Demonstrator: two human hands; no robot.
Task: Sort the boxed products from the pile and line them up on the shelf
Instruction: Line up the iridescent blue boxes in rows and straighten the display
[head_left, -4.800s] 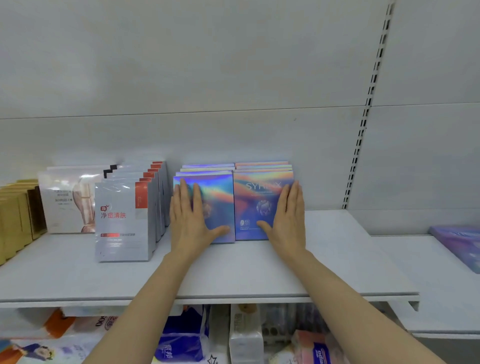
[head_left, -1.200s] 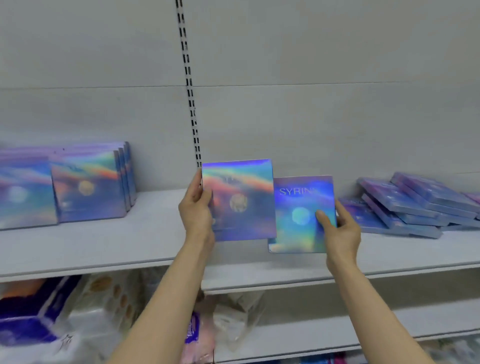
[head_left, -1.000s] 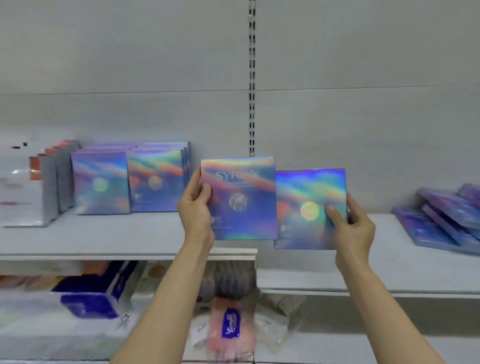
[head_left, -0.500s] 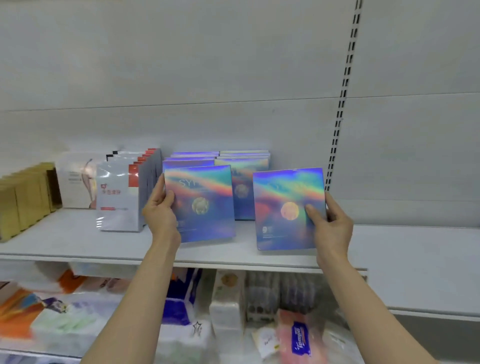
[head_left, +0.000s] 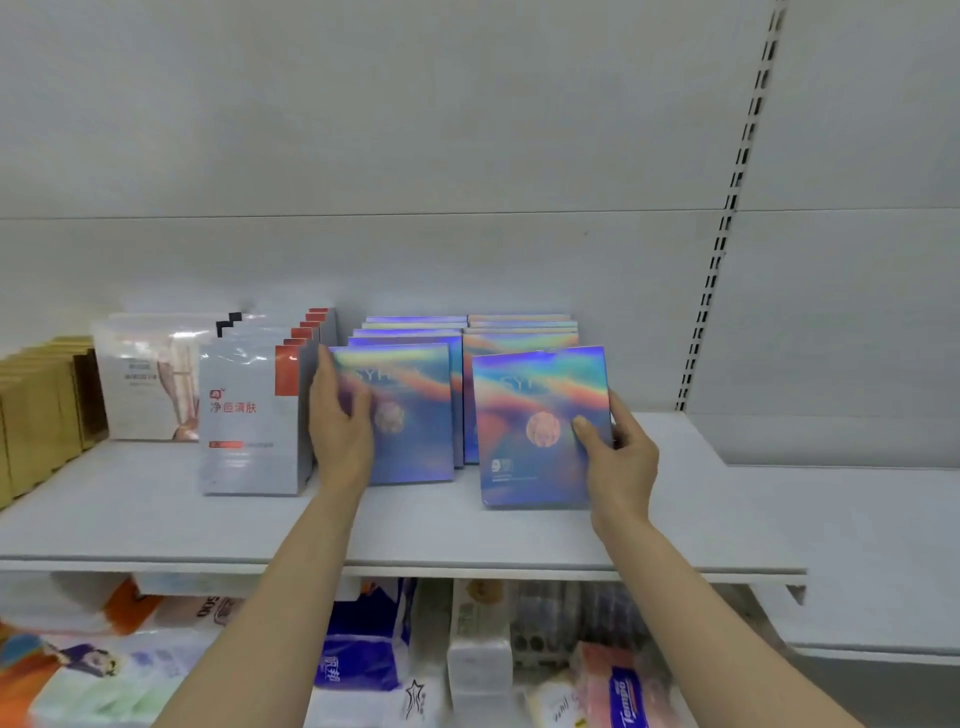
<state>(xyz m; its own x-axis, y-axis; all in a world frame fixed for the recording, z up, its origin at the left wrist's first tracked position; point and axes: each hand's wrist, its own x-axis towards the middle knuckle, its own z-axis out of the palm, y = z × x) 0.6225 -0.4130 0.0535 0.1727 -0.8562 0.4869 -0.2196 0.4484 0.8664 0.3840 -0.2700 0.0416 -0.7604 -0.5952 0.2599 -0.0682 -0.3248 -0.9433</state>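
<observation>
Two rows of upright holographic blue boxes (head_left: 519, 332) stand on the white shelf (head_left: 415, 540). My left hand (head_left: 337, 426) grips the left edge of one holographic box (head_left: 410, 415), which stands upright at the front of the left row. My right hand (head_left: 618, 452) pinches the right edge of a second holographic box (head_left: 530, 431); this one is slightly tilted, its bottom edge on the shelf a little ahead of the right row.
Grey-and-red boxes (head_left: 249, 415) stand in a row left of my left hand. Behind them is a white packet (head_left: 150, 379), and gold boxes (head_left: 41, 410) line the far left. A lower shelf (head_left: 857, 545) continues to the right. Tissue packs (head_left: 363, 660) fill the level below.
I carried both holographic boxes leftward from the pile side to the two rows. Over the last half second they dropped onto the shelf at the row fronts.
</observation>
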